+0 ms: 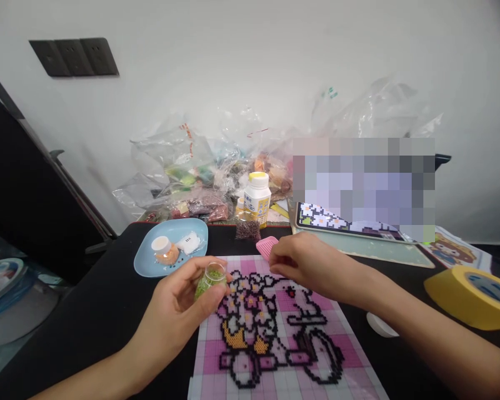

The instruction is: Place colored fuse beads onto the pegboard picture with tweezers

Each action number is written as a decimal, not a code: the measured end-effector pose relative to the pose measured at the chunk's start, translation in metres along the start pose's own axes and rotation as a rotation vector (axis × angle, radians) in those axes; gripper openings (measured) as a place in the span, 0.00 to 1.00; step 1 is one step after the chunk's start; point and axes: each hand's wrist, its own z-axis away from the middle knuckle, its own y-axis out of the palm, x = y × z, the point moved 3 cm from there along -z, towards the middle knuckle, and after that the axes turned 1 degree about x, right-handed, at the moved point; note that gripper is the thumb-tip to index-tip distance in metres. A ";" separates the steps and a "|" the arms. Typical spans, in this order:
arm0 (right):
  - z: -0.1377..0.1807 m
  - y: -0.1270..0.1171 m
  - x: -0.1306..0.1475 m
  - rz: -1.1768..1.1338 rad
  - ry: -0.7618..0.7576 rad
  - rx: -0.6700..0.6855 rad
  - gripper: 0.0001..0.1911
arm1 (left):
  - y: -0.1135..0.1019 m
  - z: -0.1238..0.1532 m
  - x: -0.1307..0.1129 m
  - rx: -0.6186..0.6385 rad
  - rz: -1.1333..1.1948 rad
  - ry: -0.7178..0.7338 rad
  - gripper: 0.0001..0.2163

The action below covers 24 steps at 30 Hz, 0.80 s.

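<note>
My left hand (pixel 183 303) is wrapped round a small clear jar (pixel 214 273) of green beads, its mouth uncovered and tilted slightly. Pinched in my right hand (pixel 298 255) is a pink ridged bead tray (pixel 266 246), held above the far edge of the pegboard; the fingers hide part of it. Below both hands lies the pegboard (pixel 295 380), marked in pink and white squares. Its bead picture (pixel 250 303) has black outlines, with orange and a few yellow beads filled in.
A blue plate (pixel 144 261) at left holds a capped jar of orange beads (pixel 164 253) and a white packet (pixel 190 243). Behind stand a white bottle (pixel 257 197), bead bags (pixel 206 205) and a partly blurred tablet (pixel 329 219). Yellow tape (pixel 458 303) and a white lid (pixel 381 326) lie right.
</note>
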 end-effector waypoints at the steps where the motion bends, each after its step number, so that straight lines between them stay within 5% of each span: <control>1: 0.001 0.001 0.001 -0.008 -0.012 0.001 0.12 | 0.001 0.000 -0.001 -0.006 0.012 -0.003 0.11; 13: -0.001 0.004 -0.002 -0.053 -0.074 -0.070 0.10 | 0.000 -0.001 0.000 0.058 -0.042 0.026 0.10; 24: -0.002 0.005 -0.002 -0.011 -0.041 -0.068 0.14 | 0.007 0.003 -0.005 -0.035 0.046 0.000 0.10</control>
